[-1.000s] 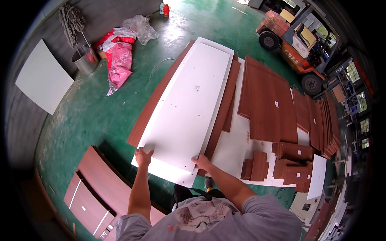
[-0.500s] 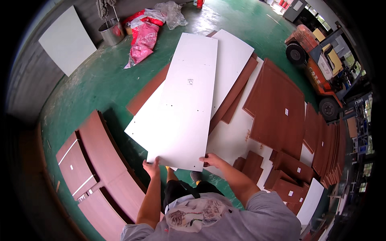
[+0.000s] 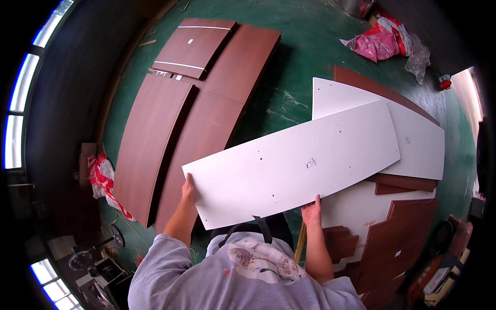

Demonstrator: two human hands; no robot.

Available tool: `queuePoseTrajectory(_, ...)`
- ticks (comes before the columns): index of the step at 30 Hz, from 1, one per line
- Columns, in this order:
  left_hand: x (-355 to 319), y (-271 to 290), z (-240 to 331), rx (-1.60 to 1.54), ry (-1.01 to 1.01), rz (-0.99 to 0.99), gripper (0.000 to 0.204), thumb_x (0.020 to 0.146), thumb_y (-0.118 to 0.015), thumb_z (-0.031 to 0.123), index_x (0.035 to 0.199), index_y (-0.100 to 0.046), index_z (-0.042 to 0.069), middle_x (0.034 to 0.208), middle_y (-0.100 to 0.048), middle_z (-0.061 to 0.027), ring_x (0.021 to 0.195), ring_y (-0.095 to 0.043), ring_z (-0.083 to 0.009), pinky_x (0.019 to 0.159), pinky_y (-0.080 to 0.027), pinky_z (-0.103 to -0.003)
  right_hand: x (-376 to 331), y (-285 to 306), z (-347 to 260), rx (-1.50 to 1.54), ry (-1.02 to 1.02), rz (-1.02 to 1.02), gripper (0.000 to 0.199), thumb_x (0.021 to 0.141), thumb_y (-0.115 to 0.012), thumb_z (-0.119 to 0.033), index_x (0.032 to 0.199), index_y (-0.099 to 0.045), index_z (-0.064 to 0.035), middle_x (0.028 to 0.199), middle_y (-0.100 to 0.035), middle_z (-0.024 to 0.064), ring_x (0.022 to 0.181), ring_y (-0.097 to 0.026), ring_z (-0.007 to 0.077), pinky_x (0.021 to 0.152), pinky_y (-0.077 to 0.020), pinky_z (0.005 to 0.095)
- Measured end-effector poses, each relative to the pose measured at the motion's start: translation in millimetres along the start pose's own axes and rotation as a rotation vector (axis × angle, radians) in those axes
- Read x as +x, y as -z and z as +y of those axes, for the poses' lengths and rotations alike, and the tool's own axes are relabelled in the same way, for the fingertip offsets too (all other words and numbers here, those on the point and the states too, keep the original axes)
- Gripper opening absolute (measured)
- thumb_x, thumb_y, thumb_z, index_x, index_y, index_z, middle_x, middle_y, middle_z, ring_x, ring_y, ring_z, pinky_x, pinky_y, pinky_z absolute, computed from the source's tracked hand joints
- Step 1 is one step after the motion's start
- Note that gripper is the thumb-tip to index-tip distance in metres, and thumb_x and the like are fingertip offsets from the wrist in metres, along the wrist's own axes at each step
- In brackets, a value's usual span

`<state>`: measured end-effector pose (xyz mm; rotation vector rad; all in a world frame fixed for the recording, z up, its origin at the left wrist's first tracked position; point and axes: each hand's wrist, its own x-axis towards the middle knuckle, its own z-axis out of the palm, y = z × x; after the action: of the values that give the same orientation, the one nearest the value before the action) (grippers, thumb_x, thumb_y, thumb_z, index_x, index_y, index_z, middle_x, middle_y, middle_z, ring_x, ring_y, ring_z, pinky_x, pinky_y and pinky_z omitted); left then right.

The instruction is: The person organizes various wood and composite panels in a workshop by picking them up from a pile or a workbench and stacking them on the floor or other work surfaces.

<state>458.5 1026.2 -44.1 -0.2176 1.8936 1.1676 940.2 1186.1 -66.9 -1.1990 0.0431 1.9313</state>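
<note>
A long white board [image 3: 294, 163] with small drilled holes and a printed label lies across the space before me. My left hand [image 3: 189, 191] grips its left short end, the thumb on top and the fingers partly hidden beneath. Along the near long edge, my right hand [image 3: 311, 212] holds the board from below, thumb up at the rim. The board's far right end overlaps other white boards [image 3: 421, 139] on a pile; whether it touches them I cannot tell.
Stacked brown boards [image 3: 217, 108] lie on the green floor at left, with a strapped brown bundle [image 3: 194, 46] on them. More brown boards [image 3: 395, 243] are at the lower right. Pink and red plastic wrapping [image 3: 380, 44] sits at the far right. A fan [image 3: 116, 236] stands lower left.
My view and body have turned left, and the white board has swung round with me. My right hand has shifted from the board's near end to its long edge.
</note>
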Motion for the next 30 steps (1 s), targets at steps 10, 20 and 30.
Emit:
queuePoseTrajectory(10,-18,374,-177,-0.179,-0.023,0.571,0.076,0.093,-0.043,0.062,0.114,-0.061,-0.008,0.106,-0.066,-0.0125,0.092,-0.062,-0.0208,0.082,-0.049,-0.034,-22,-42,182,-0.352,-0.015,-0.068,0.071,0.097,-0.029,-0.06,0.147,-0.029,-0.01,0.15,-0.035,0.0051,0.137,-0.034,0.026,0.113,-0.028,0.0408)
queuePoseTrajectory(20,-114,551,-326,-0.475,0.163,0.967,0.082,0.092,-0.039,0.066,0.126,-0.054,-0.007,0.118,-0.063,-0.0141,0.101,-0.062,-0.0262,0.091,-0.048,-0.037,9,-136,445,-0.721,-0.365,-0.099,0.073,0.096,-0.038,-0.058,0.144,-0.031,-0.0042,0.146,-0.039,0.0104,0.134,-0.038,0.0275,0.111,-0.0314,0.0421)
queuePoseTrajectory(30,25,566,-404,-0.477,0.392,1.059,0.077,0.092,-0.045,0.062,0.121,-0.057,-0.009,0.116,-0.065,-0.0137,0.102,-0.062,-0.0248,0.09,-0.047,-0.034,183,-83,619,-0.907,-0.539,-0.037,0.075,0.095,-0.035,-0.06,0.143,-0.034,-0.0031,0.144,-0.043,0.0108,0.132,-0.042,0.027,0.111,-0.034,0.0405)
